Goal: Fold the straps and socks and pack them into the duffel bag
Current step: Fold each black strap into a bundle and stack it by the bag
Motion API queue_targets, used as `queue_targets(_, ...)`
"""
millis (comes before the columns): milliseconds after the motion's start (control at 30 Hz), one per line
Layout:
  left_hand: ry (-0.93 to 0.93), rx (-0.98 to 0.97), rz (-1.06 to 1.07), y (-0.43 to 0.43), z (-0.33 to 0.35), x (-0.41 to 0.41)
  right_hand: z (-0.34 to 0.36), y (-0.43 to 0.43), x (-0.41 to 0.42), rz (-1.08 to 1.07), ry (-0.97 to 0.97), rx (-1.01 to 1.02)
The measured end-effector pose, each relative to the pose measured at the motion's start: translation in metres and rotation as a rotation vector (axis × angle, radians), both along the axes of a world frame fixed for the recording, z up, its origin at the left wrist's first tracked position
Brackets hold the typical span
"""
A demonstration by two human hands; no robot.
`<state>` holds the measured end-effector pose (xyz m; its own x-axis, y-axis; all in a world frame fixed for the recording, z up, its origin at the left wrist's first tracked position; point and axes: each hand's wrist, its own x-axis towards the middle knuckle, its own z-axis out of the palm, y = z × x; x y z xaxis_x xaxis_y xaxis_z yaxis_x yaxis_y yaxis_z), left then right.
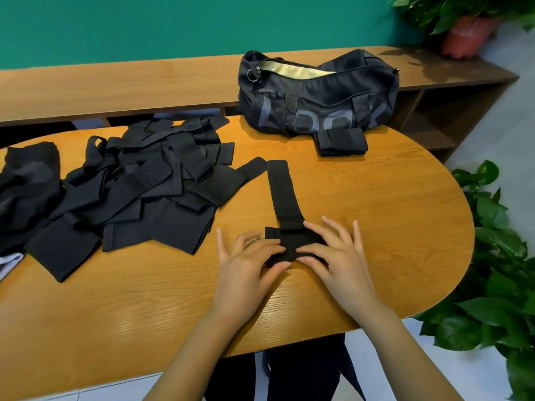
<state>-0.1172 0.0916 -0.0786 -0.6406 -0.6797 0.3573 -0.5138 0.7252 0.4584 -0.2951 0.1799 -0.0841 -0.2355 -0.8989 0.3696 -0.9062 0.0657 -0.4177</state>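
A black strap [283, 195] lies on the wooden table [390, 198], its long tail running away from me and its wide pad near me. My left hand [246, 264] and my right hand [338, 256] both pinch that pad between thumb and fingers, with part of it hidden under them. A heap of black straps and socks [130, 180] covers the left of the table. The black duffel bag [315, 91] stands at the far side, unzipped, showing a pale lining. A folded black strap [341, 141] rests in front of the bag.
A long wooden shelf unit [115, 88] runs behind the table under a green wall. Leafy plants [498, 250] crowd the table's right edge, and a potted plant [466, 33] stands at the far right. The table's rounded end is on the right.
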Motion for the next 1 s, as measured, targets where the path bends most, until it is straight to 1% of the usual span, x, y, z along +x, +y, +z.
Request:
queue_targets(133, -0.035, 0.028, -0.005, -0.0014, 0.0001, -0.0007, -0.0019, 0.0023, -0.0021, -0.009, -0.089, 0.000)
queue_targets(300, -0.003, 0.058, 0.035, -0.0016, 0.0007, -0.0028, -0.0010, 0.0035, -0.0019, -0.033, -0.181, 0.031)
queue_targets(467, -0.016, 0.105, 0.061, -0.0021, 0.0021, -0.0039, -0.0027, -0.0002, -0.0028, -0.047, -0.190, 0.015)
queue_targets(667, -0.036, 0.112, 0.059, -0.0037, 0.0030, -0.0053, -0.0037, -0.0014, -0.0054, -0.016, -0.237, 0.016)
queue_targets(733, -0.006, 0.119, 0.066, -0.0056, 0.0007, -0.0065, -0.0032, -0.0001, -0.0050, -0.010, -0.229, 0.010)
queue_targets(867, 0.064, 0.195, 0.091, -0.0091, -0.0021, -0.0054, -0.0047, 0.0003, -0.0054, -0.010, -0.174, 0.010)
queue_targets(1000, 0.072, 0.171, 0.063, -0.0083, -0.0026, -0.0029, -0.0026, -0.0009, -0.0056, -0.034, -0.229, 0.005)
